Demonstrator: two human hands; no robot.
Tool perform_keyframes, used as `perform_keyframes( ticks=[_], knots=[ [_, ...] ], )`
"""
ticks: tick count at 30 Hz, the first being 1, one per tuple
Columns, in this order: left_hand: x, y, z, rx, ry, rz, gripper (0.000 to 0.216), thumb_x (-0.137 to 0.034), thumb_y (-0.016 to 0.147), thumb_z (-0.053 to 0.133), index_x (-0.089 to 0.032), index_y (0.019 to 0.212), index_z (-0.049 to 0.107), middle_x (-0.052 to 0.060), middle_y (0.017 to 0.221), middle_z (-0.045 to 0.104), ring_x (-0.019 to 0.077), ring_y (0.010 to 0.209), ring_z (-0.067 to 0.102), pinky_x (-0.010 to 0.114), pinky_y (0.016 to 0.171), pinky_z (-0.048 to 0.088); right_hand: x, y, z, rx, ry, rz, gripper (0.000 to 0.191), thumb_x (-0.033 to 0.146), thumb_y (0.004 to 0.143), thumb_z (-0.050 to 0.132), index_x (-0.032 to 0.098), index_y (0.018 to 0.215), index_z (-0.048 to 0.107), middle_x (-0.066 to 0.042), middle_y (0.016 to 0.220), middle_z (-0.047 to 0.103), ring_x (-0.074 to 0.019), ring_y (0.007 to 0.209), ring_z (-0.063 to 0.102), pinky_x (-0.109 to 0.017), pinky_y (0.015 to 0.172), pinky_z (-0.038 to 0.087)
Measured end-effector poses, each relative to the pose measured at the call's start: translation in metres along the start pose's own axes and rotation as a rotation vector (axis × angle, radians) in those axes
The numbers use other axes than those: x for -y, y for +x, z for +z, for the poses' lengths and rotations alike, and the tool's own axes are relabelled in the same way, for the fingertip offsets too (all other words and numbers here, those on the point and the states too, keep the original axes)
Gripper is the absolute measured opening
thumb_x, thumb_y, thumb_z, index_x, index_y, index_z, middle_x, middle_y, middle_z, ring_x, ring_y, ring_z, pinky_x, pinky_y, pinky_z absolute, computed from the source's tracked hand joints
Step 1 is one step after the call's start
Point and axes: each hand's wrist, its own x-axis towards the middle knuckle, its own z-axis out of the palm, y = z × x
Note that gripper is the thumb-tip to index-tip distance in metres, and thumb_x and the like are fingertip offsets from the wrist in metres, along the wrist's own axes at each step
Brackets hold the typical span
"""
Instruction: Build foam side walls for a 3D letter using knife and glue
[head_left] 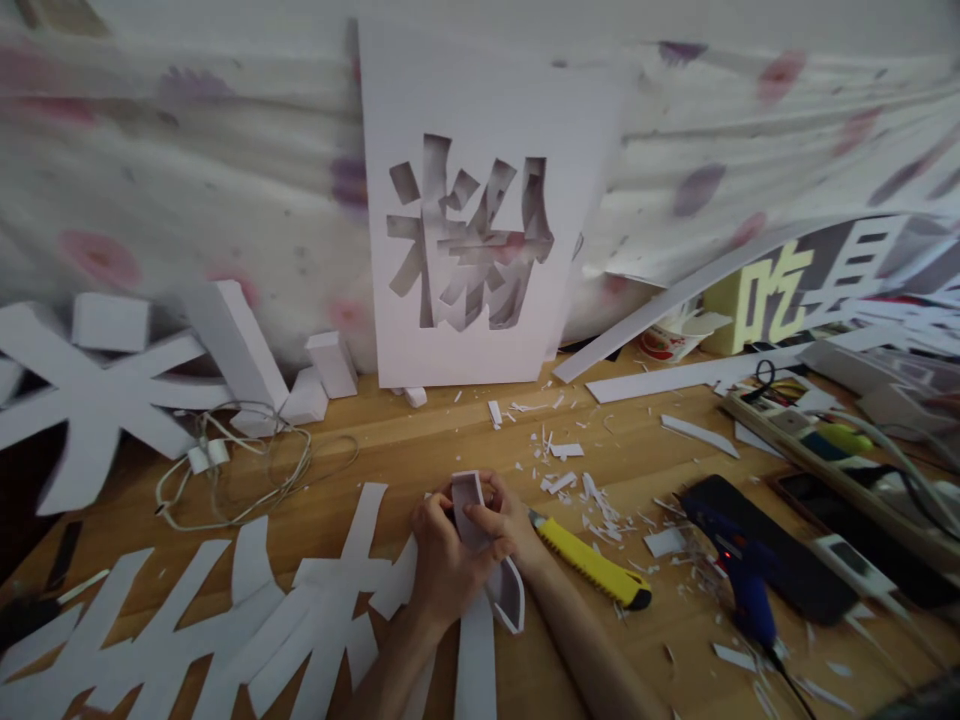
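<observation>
Both my hands meet low in the middle of the view over a wooden floor (420, 450). My left hand (442, 560) and my right hand (506, 515) are closed together on a small white foam-board piece (469, 500) with raised side walls, held upright between the fingers. A second hollow white piece (510, 595) lies just below my right wrist. A yellow utility knife (592, 565) rests on the floor right beside my right hand. Flat white cut-out strokes (247, 620) spread across the floor to the left of my left hand.
A white board (480, 120) with a character cut out leans on a flowered cloth at the back. A blue glue gun (739, 575), a power strip (832, 470) and phones lie right. White scraps (585, 490), cord (247, 470) and large foam strokes (90, 390) lie left.
</observation>
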Motion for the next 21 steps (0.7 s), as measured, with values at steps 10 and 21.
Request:
perform_keyframes(
  ticks=[10,21],
  knots=[
    [0.009,0.004,0.0,0.13,-0.263,0.015,0.092,-0.055,0.075,0.073,-0.021,0.139,0.017,0.023,0.139,0.044,0.0306,0.122,0.057,0.052,0.1,0.048,0.006,-0.005,0.006,-0.08,0.043,-0.039,0.047,0.021,0.059,0.07,0.022,0.103,0.053,0.004,0.075,0.07,-0.0163,0.067,0.064,-0.027,0.062,0.047],
    [0.008,0.006,-0.007,0.18,-0.204,0.015,0.091,-0.066,0.074,0.069,-0.022,0.143,0.027,0.021,0.144,0.043,0.033,0.13,0.052,0.048,0.104,0.048,0.008,-0.006,0.006,-0.095,0.087,-0.078,0.042,0.011,0.055,0.063,0.025,0.093,0.053,0.008,0.069,0.065,-0.0128,0.059,0.055,-0.023,0.053,0.04]
  ],
)
